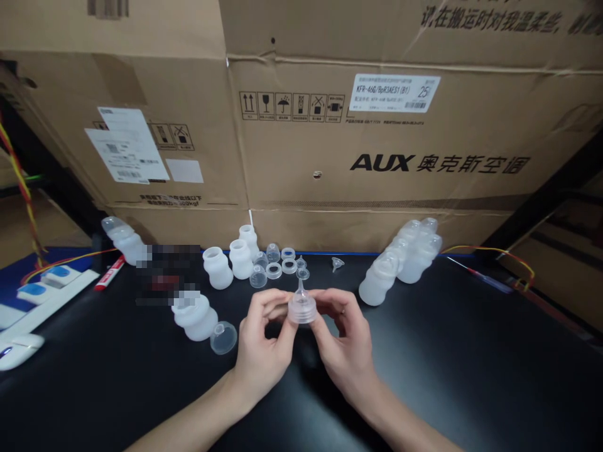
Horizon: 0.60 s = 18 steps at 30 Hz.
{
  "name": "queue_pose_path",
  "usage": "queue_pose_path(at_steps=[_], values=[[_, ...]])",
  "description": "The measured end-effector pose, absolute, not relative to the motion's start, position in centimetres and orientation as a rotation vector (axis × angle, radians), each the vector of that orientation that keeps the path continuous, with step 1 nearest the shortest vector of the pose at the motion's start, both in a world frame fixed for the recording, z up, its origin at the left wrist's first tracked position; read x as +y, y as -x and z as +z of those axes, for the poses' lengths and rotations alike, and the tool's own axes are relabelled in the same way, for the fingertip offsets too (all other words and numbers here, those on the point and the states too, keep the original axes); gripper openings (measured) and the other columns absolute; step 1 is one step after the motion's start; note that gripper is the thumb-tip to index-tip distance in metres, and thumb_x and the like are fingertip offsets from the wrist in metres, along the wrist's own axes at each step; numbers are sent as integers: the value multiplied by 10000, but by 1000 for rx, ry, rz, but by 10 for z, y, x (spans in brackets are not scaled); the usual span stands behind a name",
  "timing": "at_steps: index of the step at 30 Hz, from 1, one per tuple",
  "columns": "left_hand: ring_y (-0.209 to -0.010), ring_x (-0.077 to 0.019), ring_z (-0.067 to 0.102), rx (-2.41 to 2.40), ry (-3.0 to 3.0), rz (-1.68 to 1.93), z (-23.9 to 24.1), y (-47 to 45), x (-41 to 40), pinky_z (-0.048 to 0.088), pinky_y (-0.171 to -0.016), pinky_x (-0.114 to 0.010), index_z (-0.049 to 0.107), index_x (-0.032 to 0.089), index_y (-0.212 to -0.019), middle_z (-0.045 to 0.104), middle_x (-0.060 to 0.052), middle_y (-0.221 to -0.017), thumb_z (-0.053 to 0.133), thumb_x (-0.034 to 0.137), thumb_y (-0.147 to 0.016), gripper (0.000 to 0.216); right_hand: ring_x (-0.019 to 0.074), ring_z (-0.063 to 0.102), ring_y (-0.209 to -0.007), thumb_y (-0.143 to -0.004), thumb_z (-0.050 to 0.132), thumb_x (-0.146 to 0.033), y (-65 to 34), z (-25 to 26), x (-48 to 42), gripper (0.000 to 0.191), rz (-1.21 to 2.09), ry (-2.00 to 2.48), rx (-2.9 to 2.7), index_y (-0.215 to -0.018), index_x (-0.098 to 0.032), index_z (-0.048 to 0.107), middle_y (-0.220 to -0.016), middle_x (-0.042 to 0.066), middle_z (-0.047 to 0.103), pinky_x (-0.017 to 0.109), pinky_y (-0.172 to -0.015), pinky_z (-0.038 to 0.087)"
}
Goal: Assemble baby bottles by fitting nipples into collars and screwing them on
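My left hand and my right hand meet over the black table, both gripping a clear ring cap with a silicone nipple standing up through it. Fingertips of both hands pinch its rim from either side. Nearest on the left lies an open translucent bottle on its side with a clear dome cap beside it. Behind the hands lie loose rings, dome caps and a small nipple.
Two open bottles stand at the back centre. Several capped bottles lie in a pile at the back right, one more at the back left. Large cardboard boxes wall off the rear. A red marker and white mouse are left.
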<state>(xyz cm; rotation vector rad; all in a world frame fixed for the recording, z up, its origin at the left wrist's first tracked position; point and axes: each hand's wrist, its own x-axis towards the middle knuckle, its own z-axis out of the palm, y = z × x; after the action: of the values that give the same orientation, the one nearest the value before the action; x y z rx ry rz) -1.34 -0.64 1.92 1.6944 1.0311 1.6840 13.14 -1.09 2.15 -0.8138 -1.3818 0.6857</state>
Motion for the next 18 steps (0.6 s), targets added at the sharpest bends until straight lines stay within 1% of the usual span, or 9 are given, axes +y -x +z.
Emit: queue_pose_path(at_steps=[2, 4, 7, 10, 12, 14, 16, 18], values=[[-939, -150, 772, 1021, -1726, 1701, 19, 14, -7, 616, -789, -208, 588, 258, -1102, 776, -13, -1032, 704, 192, -935, 214, 171, 717, -1040, -938, 682, -106, -134, 22, -11, 225, 586, 768, -1448, -1091, -261, 624, -1119, 27, 727, 316, -927, 593], [-913, -136, 769, 1024, -1738, 1712, 21, 15, -8, 608, -780, -194, 604, 259, -1091, 778, -2, -1013, 709, 184, -932, 205, 179, 712, -1057, -931, 673, -72, -135, 23, -11, 246, 526, 741, -1487, -1087, -257, 628, -1127, 33, 723, 333, -933, 592], [-864, -116, 757, 1034, -1767, 1698, 23, 16, -10, 591, -758, -177, 609, 258, -1078, 771, 16, -961, 714, 186, -928, 197, 179, 712, -1024, -923, 675, -57, -136, 25, -11, 263, 499, 733, -1498, -1095, -251, 625, -1099, 38, 720, 334, -903, 599], [-795, -93, 733, 1044, -1800, 1673, 24, 16, -11, 568, -713, -158, 601, 261, -1066, 759, 37, -903, 699, 192, -935, 177, 187, 709, -994, -919, 676, -58, -136, 26, -10, 242, 469, 722, -1505, -1074, -239, 634, -1054, 48, 717, 342, -871, 607], [-789, -95, 726, 1055, -1813, 1640, 23, 16, -10, 558, -691, -158, 594, 262, -1064, 758, 38, -912, 695, 196, -933, 178, 198, 703, -991, -919, 669, -57, -136, 27, -10, 237, 444, 720, -1509, -1072, -237, 646, -1047, 57, 713, 354, -858, 607], [-819, -111, 720, 1090, -1827, 1569, 22, 14, -9, 554, -680, -174, 606, 259, -1051, 756, 23, -971, 701, 198, -921, 173, 198, 696, -977, -917, 661, -46, -137, 28, -10, 260, 390, 716, -1522, -1083, -247, 665, -1051, 59, 703, 351, -841, 602], [-847, -130, 708, 1119, -1825, 1482, 22, 12, -8, 552, -683, -199, 623, 254, -1034, 742, 7, -1019, 703, 205, -912, 154, 182, 688, -952, -917, 646, -29, -138, 29, -10, 293, 319, 714, -1554, -1090, -262, 686, -1049, 51, 689, 329, -821, 590], [-842, -141, 691, 1090, -1807, 1414, 23, 12, -8, 551, -686, -220, 626, 250, -1032, 718, 0, -1010, 695, 217, -911, 143, 166, 683, -938, -914, 632, -8, -139, 29, -9, 328, 266, 720, -1581, -1098, -272, 697, -1047, 41, 683, 307, -814, 581]])
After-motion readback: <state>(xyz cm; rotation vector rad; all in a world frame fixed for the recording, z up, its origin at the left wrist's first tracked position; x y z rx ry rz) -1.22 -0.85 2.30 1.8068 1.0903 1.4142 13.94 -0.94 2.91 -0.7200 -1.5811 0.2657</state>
